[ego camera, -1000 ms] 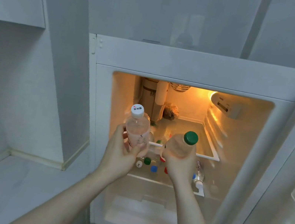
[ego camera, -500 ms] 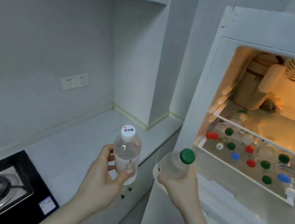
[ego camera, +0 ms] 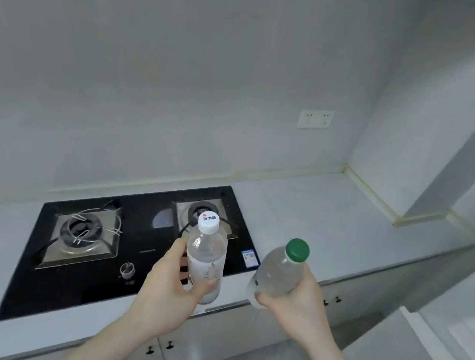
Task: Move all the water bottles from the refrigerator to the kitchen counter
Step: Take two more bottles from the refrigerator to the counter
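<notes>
My left hand grips a clear water bottle with a white cap, held upright above the front edge of the stove. My right hand grips a second clear water bottle with a green cap, tilted to the right, over the front edge of the white kitchen counter. Both bottles are in the air, a short gap apart. The refrigerator's white edge shows only at the far right; its inside is out of view.
A black two-burner gas stove is set into the counter on the left, with a knob at its front. A wall socket sits above the counter. White cabinet doors with dark handles lie below. A wall pillar bounds the counter's right end.
The view has swung left from the open refrigerator to the counter and stove. Both hands carried their bottles along, now over the counter's front edge.
</notes>
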